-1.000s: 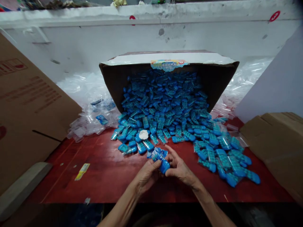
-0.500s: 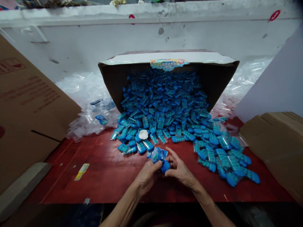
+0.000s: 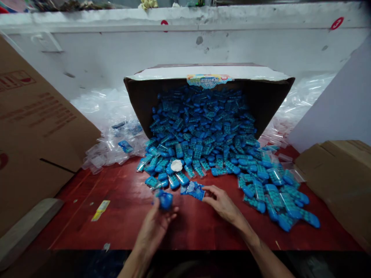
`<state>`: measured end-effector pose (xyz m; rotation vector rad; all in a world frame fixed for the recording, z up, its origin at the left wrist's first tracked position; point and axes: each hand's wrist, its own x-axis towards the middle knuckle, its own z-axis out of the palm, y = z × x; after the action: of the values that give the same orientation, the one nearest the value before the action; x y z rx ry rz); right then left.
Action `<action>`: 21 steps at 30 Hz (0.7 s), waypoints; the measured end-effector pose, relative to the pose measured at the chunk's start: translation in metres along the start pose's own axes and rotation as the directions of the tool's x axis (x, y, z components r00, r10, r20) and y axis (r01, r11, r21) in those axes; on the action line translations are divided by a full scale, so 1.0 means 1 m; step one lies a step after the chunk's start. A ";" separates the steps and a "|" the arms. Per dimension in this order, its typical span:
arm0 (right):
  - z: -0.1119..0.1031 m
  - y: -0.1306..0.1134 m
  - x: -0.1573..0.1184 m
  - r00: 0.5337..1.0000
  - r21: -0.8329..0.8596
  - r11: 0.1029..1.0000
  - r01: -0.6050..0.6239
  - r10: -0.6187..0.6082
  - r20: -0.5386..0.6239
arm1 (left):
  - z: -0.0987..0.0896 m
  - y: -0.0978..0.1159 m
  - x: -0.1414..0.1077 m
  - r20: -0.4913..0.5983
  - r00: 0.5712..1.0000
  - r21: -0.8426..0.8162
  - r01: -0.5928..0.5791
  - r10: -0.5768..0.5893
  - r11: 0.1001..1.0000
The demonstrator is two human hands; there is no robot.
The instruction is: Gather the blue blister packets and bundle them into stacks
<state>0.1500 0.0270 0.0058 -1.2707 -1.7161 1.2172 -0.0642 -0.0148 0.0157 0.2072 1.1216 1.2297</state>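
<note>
My left hand (image 3: 158,221), left of centre near the table's front, grips a blue item (image 3: 165,200), blurred by motion. Flat on the red table lies a blue printed packet (image 3: 193,190). At its right edge is my right hand (image 3: 222,202), thumb and fingers apart, with nothing visible between them. Many blue-and-teal small packs (image 3: 203,131) spill out of a tipped cardboard box (image 3: 269,92) behind the hands. A crumpled white piece (image 3: 176,165) rests on the front of this heap.
More packs (image 3: 279,197) spread to the right beside a brown carton (image 3: 336,181). Clear plastic pieces (image 3: 100,150) pile up at the left, near a large carton (image 3: 37,131). A yellow-and-white label (image 3: 101,210) lies on the red table (image 3: 75,227).
My left hand has moved left and down with the blue item, away from my right hand. The printed packet now lies uncovered, and my right hand has shifted slightly right.
</note>
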 end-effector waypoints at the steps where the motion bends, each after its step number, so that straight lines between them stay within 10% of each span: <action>1: 0.000 0.001 0.006 0.998 -0.142 0.990 0.022 -0.030 -0.058 | -0.012 0.007 0.001 -0.093 0.995 -0.050 -0.047 0.042 0.998; 4: 0.009 0.007 0.019 0.990 -0.501 0.865 -0.001 -0.069 -0.121 | -0.044 0.026 0.000 -0.337 0.935 -0.109 -0.159 0.113 0.981; 8: 0.028 0.018 0.026 0.982 -0.736 0.675 -0.058 -0.094 -0.164 | -0.056 0.029 -0.007 -0.368 0.915 -0.032 -0.192 0.167 0.981; 16: 0.025 0.019 0.030 0.985 -0.806 0.592 -0.020 -0.125 -0.117 | 0.012 -0.026 0.015 0.035 0.997 0.314 -0.072 0.064 0.947; 21: 0.026 0.021 0.029 0.978 -0.791 0.611 -0.024 -0.151 -0.146 | 0.036 -0.040 0.032 0.066 0.997 0.362 -0.064 0.043 0.930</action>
<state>0.1253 0.0487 -0.0231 -1.7206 -2.2078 0.1898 -0.0135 0.0112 -0.0117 0.5546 1.2960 1.0477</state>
